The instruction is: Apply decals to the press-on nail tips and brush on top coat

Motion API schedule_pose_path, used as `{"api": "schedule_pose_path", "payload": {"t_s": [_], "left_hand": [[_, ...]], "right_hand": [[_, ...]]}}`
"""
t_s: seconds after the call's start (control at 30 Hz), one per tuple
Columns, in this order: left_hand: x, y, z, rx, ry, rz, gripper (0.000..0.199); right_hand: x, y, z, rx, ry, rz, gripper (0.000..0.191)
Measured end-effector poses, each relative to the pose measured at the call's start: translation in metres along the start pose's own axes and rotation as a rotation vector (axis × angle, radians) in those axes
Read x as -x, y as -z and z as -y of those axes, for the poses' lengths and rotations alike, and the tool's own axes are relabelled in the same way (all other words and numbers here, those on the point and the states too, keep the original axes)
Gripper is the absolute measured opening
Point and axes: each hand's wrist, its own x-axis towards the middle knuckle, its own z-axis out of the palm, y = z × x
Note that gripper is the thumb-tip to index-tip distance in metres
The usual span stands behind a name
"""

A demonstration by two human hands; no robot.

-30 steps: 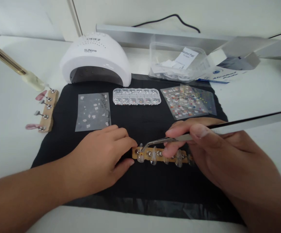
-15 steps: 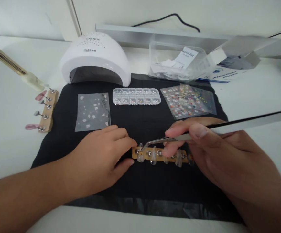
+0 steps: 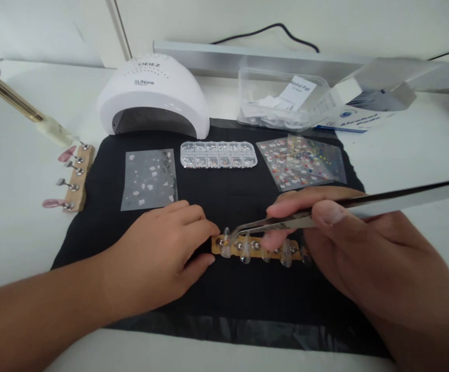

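Observation:
A wooden nail stand (image 3: 216, 246) lies on the black cloth (image 3: 247, 292), bearing several clear false nails on metal posts. My left hand (image 3: 170, 248) pinches the stand's left end between thumb and fingers. Held in my right hand (image 3: 356, 243) is a pair of bent-tip tweezers (image 3: 271, 222). Their tip points down at the leftmost clear nail (image 3: 226, 249), touching it or very near. Whether a small piece sits in the tip I cannot tell. A second clear nail (image 3: 245, 253) stands just to its right, and my right fingers partly cover the stand's right half.
Behind my hands lie a decal sheet (image 3: 149, 181), a compartment case (image 3: 218, 155) of small gems and overlapping sticker sheets (image 3: 297, 163). A white nail lamp (image 3: 154, 98) stands behind. To the left is another nail stand (image 3: 76, 191); at the back right, a clear tub (image 3: 282, 101) and an alcohol pad box (image 3: 364, 113).
The tweezers' tip has shifted slightly right and my right hand has moved a little to the right with it. My left hand stays on the stand.

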Motion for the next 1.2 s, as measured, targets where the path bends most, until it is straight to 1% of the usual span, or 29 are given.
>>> {"api": "schedule_pose_path", "payload": {"t_s": [0.17,0.33,0.4,0.47,0.53,0.57,0.63,0.73,0.83,0.93,1.03,1.2], "left_hand": [[0.001,-0.002,0.000,0.014,0.006,-0.007,0.016],[0.000,-0.002,0.000,0.020,0.010,0.005,0.015],[0.001,-0.001,-0.001,0.025,0.013,0.002,0.017],[0.003,0.001,-0.001,0.060,0.026,-0.025,0.024],[0.006,0.004,-0.001,0.145,0.027,-0.074,0.034],[0.007,0.005,-0.001,0.192,0.016,-0.106,0.036],[0.010,0.008,-0.001,0.268,-0.044,-0.157,0.033],[0.010,0.008,0.000,0.308,-0.151,-0.144,0.034],[0.007,0.006,0.001,0.286,-0.176,-0.098,0.040],[0.005,0.003,0.001,0.231,-0.156,-0.087,0.037],[0.003,0.002,0.002,0.199,-0.143,-0.097,0.033],[0.001,-0.001,0.003,0.224,-0.133,-0.150,0.033]], "right_hand": [[-0.001,0.001,-0.002,0.025,0.017,-0.023,0.022],[-0.002,0.000,0.000,0.000,0.004,-0.035,0.022],[-0.003,0.000,0.001,-0.006,-0.004,-0.054,0.026],[-0.005,0.001,0.002,-0.019,0.023,-0.111,0.029],[-0.010,0.002,0.001,-0.060,0.090,-0.193,0.029],[-0.012,0.002,0.001,-0.095,0.128,-0.237,0.028],[-0.017,0.004,-0.002,-0.166,0.184,-0.313,0.028],[-0.022,0.007,-0.006,-0.224,0.230,-0.378,0.030],[-0.024,0.008,-0.007,-0.223,0.210,-0.387,0.029],[-0.025,0.009,-0.007,-0.240,0.200,-0.378,0.027],[-0.025,0.009,-0.007,-0.272,0.214,-0.378,0.027],[-0.024,0.011,-0.006,-0.280,0.224,-0.363,0.028]]}}
